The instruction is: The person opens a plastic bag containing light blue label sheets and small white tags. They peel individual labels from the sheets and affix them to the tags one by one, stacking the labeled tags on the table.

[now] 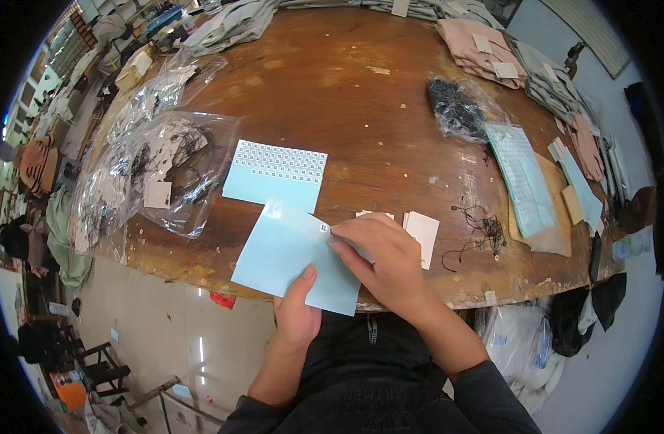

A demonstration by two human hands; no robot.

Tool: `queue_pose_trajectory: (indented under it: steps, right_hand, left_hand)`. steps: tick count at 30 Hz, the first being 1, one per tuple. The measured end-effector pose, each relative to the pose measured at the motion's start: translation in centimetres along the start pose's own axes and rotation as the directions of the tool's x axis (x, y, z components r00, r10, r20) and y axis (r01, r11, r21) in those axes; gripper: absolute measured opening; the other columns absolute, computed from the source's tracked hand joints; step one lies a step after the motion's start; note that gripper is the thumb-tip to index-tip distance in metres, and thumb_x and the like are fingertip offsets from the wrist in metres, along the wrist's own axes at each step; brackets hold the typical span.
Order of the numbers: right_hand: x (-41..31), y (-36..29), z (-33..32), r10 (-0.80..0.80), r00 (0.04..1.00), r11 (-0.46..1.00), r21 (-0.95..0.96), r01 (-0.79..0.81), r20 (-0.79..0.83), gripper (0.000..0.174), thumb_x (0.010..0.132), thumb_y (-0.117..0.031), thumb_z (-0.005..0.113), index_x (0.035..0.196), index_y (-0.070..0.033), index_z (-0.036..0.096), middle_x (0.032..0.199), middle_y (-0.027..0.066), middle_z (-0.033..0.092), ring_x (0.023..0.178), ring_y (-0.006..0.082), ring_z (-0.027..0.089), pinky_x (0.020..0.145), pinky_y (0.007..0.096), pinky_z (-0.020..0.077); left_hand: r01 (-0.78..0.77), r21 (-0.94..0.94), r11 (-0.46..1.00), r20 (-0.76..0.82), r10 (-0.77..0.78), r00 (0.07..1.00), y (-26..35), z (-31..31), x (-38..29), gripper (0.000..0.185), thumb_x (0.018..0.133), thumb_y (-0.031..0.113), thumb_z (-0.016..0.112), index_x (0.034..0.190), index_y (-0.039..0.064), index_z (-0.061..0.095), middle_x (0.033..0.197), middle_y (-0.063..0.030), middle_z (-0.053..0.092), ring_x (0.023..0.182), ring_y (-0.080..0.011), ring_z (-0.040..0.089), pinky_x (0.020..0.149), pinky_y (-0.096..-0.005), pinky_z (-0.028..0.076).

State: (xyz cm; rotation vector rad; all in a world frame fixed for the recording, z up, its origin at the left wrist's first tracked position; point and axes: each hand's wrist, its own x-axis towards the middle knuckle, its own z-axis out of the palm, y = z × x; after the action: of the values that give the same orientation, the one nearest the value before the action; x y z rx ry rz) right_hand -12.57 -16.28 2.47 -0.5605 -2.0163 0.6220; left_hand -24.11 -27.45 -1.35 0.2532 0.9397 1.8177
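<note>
My left hand (299, 312) holds a pale blue backing sheet (294, 244) by its lower edge, thumb on top. One small round white sticker (323, 228) with black print shows near the sheet's upper right edge. My right hand (383, 260) pinches at that sticker's right side with thumb and index finger; whether the sticker is lifted off the sheet I cannot tell. Just beyond lies another blue sheet (272, 190) with several rows of like stickers. Partly behind my right hand are white cardboard tags (425, 236) on the wooden table (353, 97).
Clear plastic bags (193, 211) with corded tags lie at the left. To the right are tangled black cords (486, 230), bagged sticker sheets (519, 168) and a bag of black cords (456, 106). Folded pink garments (473, 46) and grey garments (239, 24) line the far edge.
</note>
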Motion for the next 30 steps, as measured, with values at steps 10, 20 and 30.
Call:
queue_pose_trajectory:
  steps: [10,20,30]
  right_hand:
    - [0.0,-0.2,0.0,0.128,0.992,0.992,0.021,-0.127,-0.019,0.023,0.076,0.008,0.076,0.096,-0.002,0.071,0.089,0.0123,0.073,0.082,0.0274,0.071,0.072,0.0342,0.0556]
    - [-1.6,3.2,-4.1,-0.150,0.862,0.839,-0.399,0.370,0.484,0.026,0.073,-0.009,0.064,0.099,-0.003,0.064,0.090,0.0083,0.064,0.089,0.0258,0.062,0.078,0.0372,0.0527]
    - [-1.3,3.3,-6.4,0.075,0.865,0.909,-0.391,0.146,0.495,0.048,0.079,-0.033,0.078,0.119,-0.007,0.067,0.128,0.0167,0.061,0.121,0.0345,0.056,0.100,0.0461,0.0458]
  left_hand:
    - [-0.033,0.110,0.993,0.019,0.032,0.999,-0.5,-0.6,0.0,0.050,0.096,0.009,0.055,0.142,-0.003,0.044,0.135,-0.0170,0.056,0.126,-0.0301,0.057,0.107,-0.0447,0.045]
    - [-0.062,-0.027,0.998,-0.137,0.058,0.989,0.9,-2.3,1.1,0.049,0.095,0.005,0.057,0.142,-0.001,0.044,0.133,-0.0140,0.056,0.124,-0.0263,0.057,0.105,-0.0414,0.046]
    - [-0.088,0.041,0.995,-0.148,0.094,0.984,0.5,-2.3,1.1,0.046,0.097,0.015,0.056,0.137,-0.006,0.048,0.130,-0.0168,0.059,0.122,-0.0285,0.059,0.105,-0.0433,0.047]
